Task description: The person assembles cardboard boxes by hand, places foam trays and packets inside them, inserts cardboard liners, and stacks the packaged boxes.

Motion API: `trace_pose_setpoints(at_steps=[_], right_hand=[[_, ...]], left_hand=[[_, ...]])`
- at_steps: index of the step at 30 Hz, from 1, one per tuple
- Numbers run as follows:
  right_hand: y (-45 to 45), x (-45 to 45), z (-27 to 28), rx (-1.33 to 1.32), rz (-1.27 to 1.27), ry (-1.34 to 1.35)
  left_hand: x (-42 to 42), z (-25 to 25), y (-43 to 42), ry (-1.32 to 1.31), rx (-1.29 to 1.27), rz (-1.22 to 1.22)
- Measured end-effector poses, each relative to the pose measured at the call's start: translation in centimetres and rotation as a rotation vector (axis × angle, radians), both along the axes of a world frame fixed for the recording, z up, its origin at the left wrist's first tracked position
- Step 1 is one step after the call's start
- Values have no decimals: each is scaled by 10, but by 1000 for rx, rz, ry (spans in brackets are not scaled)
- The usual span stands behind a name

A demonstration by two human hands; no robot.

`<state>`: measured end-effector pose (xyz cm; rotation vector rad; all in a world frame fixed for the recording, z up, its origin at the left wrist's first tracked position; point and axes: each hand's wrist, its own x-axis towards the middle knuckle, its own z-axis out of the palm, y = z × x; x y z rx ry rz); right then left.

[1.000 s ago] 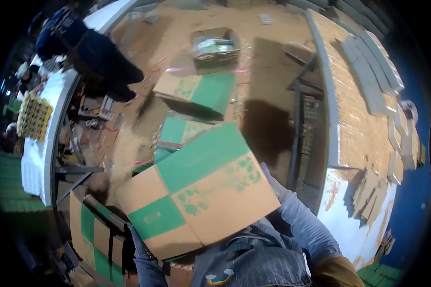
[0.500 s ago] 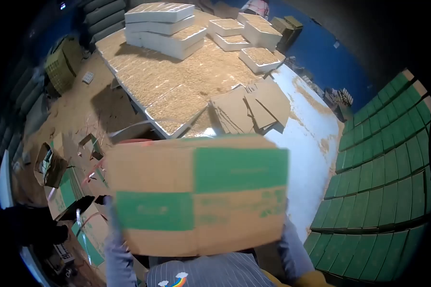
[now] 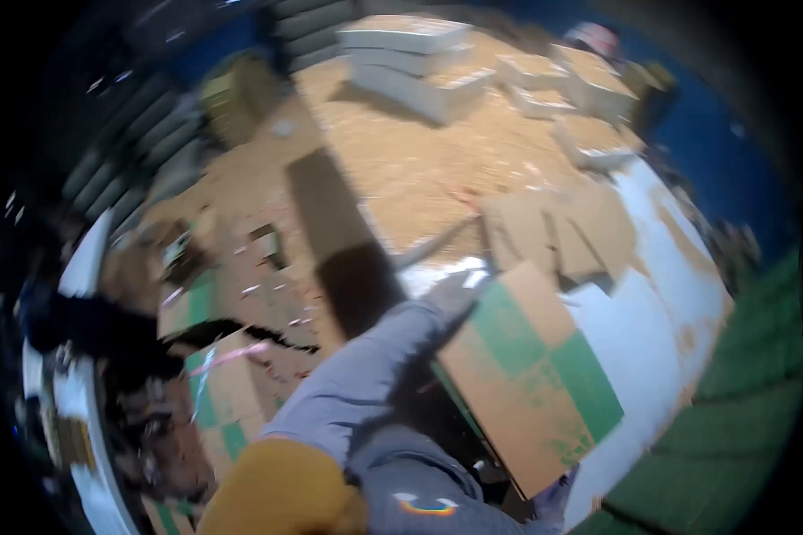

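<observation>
A brown cardboard box (image 3: 531,379) with green blocks is tilted in front of me, over the near edge of the white table. My left hand (image 3: 457,294) is at its upper left corner, arm stretched forward; motion smears the fingers. At the box's lower edge, my right hand (image 3: 555,493) shows only in part, the rest hidden behind the cardboard. Flattened cardboard pieces (image 3: 558,227) lie on the table just beyond the box.
Grainy tan material (image 3: 419,160) covers much of the table (image 3: 638,308). White foam trays (image 3: 410,76) filled with it are stacked at the back. Green cartons (image 3: 740,419) form a wall on the right. Strapped cartons (image 3: 223,401) and scraps lie on the floor at left.
The box has swung right and turned from level to steeply slanted. My left arm now reaches across to its upper corner. The view has turned left and is blurred.
</observation>
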<state>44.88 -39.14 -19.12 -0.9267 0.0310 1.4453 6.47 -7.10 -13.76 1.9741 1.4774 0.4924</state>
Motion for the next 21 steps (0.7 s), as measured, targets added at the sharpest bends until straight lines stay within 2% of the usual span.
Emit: trace_pose_setpoints(at_steps=[1,2,3,4,6,8,10,11,12,14,16,17,18,21], right_hand=[[11,8,6,-45,18,-74],[28,12,16,-74,35,-211],[46,14,27,-97,36,-377],[60,15,42,-121,24,-586],[93,14,75,-97,40,-980],[132,-3,105,12,136,-1271],[184,-85,165,-114,359,-1709],[208,-95,140,245,357,-1622],[235,-110,114,598,350,-1501],[261,-189,132,762,581,-1756],[268,-276,163,950,816,-1751],[273,-309,161,1098,852,-1783],[272,-345,164,1130,908,-1719],[282,-421,170,1269,1191,-1762]], left_hand=[[3,61,-18,-180,19,205],[-9,70,-27,-216,136,184],[-13,69,-46,-141,356,286],[-30,66,-67,-158,407,250],[-63,78,-119,-63,350,345],[-104,64,-164,-57,244,521],[-151,32,-196,-34,232,855],[-198,-9,-218,127,229,858],[-228,-5,-227,-42,230,989],[-297,14,-236,-449,265,1261],[-374,41,-239,-948,414,1538],[-421,45,-238,-1042,452,1616],[-469,44,-239,-1057,428,1656],[-618,16,-243,-1028,148,1681]])
